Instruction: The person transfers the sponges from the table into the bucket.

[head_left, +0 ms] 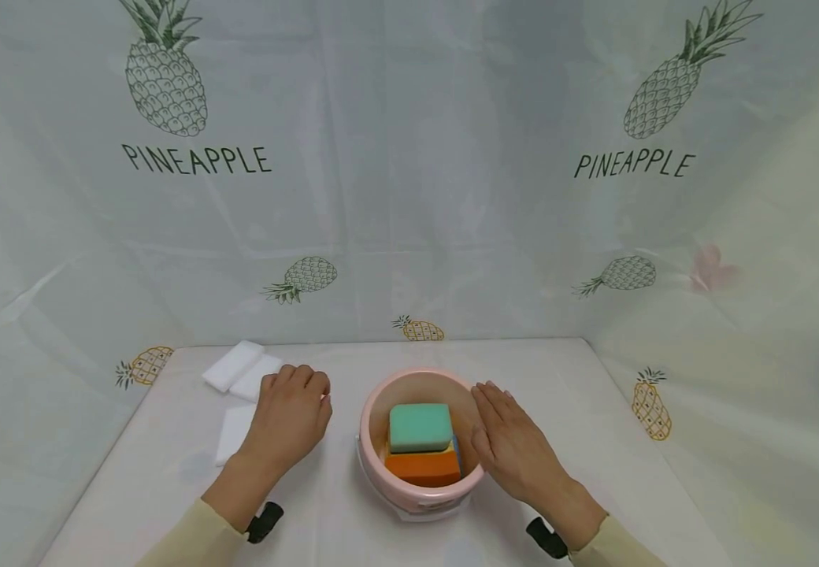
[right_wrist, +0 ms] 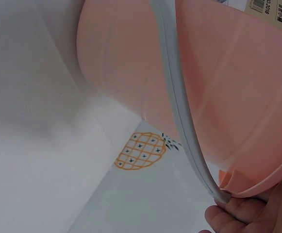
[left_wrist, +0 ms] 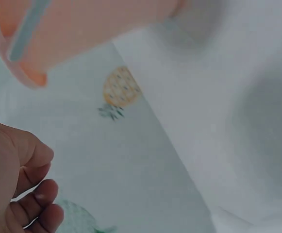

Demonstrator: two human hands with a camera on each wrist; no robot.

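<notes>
A pink bucket (head_left: 409, 498) with a pale handle (right_wrist: 177, 97) stands on the white table. Inside it lie block-shaped sponges: a green one (head_left: 420, 427) on top, an orange one (head_left: 424, 468) below, and slivers of blue and yellow. My right hand (head_left: 516, 441) rests against the bucket's right rim with fingers straight, close to where the handle joins. To the left of the bucket, apart from it, my left hand (head_left: 289, 413) hovers with loosely curled fingers and holds nothing visible. Flat white pads (head_left: 234, 365) lie beyond and beside the left hand, partly hidden by it.
Another white pad (head_left: 235, 433) lies left of the left forearm. A hanging sheet printed with pineapples (head_left: 166, 87) encloses the white table (head_left: 558, 378) at the back and sides. Black straps (head_left: 264, 523) sit at both wrists.
</notes>
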